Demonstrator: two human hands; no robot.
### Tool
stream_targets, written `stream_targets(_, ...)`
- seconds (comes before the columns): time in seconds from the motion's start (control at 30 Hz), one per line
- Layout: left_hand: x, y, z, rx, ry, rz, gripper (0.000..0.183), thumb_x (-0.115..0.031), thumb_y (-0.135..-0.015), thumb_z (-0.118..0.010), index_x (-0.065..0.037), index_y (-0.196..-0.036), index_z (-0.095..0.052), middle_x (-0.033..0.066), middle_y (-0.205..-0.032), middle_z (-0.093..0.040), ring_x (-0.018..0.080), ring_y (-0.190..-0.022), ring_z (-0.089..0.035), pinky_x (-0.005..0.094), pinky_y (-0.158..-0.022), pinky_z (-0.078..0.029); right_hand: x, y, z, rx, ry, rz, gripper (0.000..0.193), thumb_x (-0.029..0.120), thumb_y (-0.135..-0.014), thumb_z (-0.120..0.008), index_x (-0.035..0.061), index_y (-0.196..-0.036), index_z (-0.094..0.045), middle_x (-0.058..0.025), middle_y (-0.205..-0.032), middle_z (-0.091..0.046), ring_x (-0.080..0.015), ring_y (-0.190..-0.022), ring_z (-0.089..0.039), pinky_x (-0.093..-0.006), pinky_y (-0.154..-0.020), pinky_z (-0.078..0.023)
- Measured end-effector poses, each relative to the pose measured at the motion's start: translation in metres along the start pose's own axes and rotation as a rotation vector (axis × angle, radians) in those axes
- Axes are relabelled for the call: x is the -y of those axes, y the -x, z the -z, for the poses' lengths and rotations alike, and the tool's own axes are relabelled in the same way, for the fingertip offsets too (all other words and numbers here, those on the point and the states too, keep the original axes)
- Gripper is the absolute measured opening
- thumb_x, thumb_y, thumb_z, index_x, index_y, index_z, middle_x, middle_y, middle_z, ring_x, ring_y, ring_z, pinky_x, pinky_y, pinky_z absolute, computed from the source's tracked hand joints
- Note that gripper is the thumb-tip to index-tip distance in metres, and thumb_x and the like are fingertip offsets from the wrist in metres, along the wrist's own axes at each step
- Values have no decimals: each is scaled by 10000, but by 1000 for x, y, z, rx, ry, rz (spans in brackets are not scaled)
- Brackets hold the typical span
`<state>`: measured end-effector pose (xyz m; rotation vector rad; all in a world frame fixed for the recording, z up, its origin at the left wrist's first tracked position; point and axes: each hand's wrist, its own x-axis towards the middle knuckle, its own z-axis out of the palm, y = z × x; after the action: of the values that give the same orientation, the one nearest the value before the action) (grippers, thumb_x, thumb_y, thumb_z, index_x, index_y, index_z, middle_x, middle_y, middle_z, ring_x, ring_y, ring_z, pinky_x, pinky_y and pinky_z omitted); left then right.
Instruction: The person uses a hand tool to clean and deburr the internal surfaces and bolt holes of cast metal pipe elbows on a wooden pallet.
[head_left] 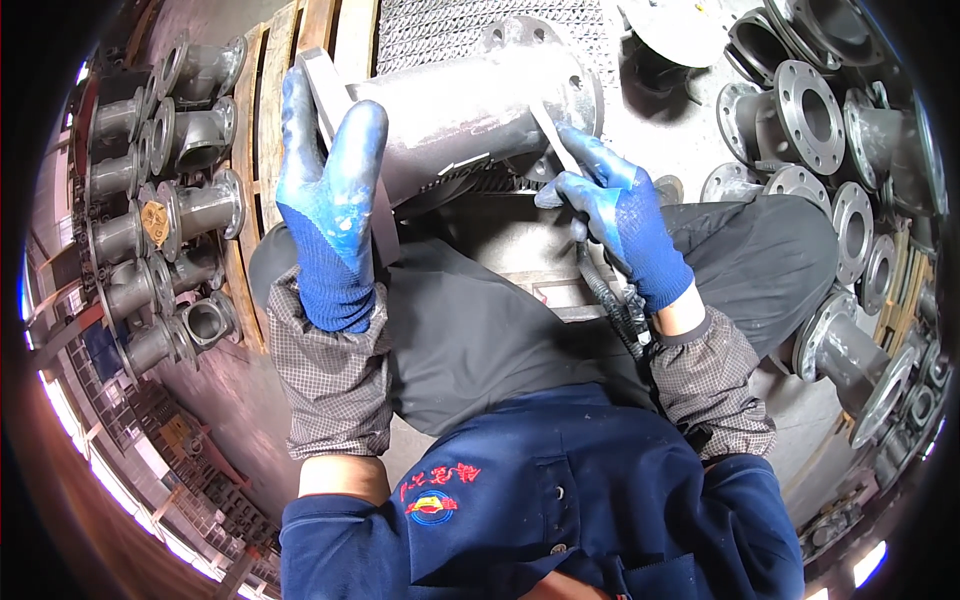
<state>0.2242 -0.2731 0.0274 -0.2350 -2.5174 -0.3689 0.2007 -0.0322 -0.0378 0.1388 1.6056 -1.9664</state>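
Note:
A grey metal flanged pipe (450, 110) lies across in front of me, with a round flange at each end. Both my hands wear blue coated gloves. My left hand (335, 205) grips the rim of the left flange (322, 95), thumb and fingers on either side of it. In my right hand (615, 205) is a slim, pale, bar-shaped tool (553, 138). Its tip reaches the pipe near the right flange (578, 88); whether it touches cannot be made out. A dark hose (600, 290) runs down from that hand beside my forearm.
Rough metal grating (420, 25) lies behind the pipe, beside a wooden pallet (275, 75). Flanged fittings are stacked at the left (195, 130) and crowd the right (805, 115). My bent legs (760, 250) flank the work. A pale round disc (675, 30) stands at the back.

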Motion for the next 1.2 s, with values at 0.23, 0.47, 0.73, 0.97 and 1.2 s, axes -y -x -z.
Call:
stream_targets(0.23,-5,-2,-3,-47,91,47,356,-70,-839,-648,-43,-1187,-577,261,-1308,-460,340,-1167,-510,365,-977,-416,11,3,-3,-31,37,-24,436,3,-865,-492,-8,-1299,-463,-123,-833,-658,-72,-541,-540,-184,-465,-416)
stream_targets(0.47,-9,-2,-6,-28,166,178,544,-125,-818,-681,64,-1274,-452,253,-1336,-434,307,-1217,-462,320,-1015,-362,1,-14,2,-307,679,415,344,46,-867,-524,37,-1208,-571,-110,-1005,-669,-67,-684,-570,-214,-619,-464)
stream_targets(0.73,-23,-7,-11,-116,252,240,319,14,-809,-628,-75,-1115,-623,276,-1288,-469,357,-1066,-583,346,-844,-506,10,-13,-13,-377,865,329,333,91,-842,-549,37,-1169,-591,-200,-1081,-628,-264,-981,-636,-308,-834,-483)
stream_targets(0.97,-32,-11,-7,-89,464,418,299,18,-811,-619,-64,-1098,-629,278,-1275,-476,369,-1105,-556,372,-886,-487,13,-28,-23,-374,1337,243,339,120,-815,-547,67,-1144,-606,-217,-799,-628,-339,-749,-641,-403,-688,-517)
stream_targets(1.2,-26,-7,-7,-112,361,277,324,4,-811,-624,-68,-1126,-612,288,-1266,-476,392,-1127,-534,385,-915,-471,19,-23,-12,-302,923,300,313,100,-801,-533,6,-1083,-630,-206,-882,-662,-278,-744,-668,-343,-713,-520)
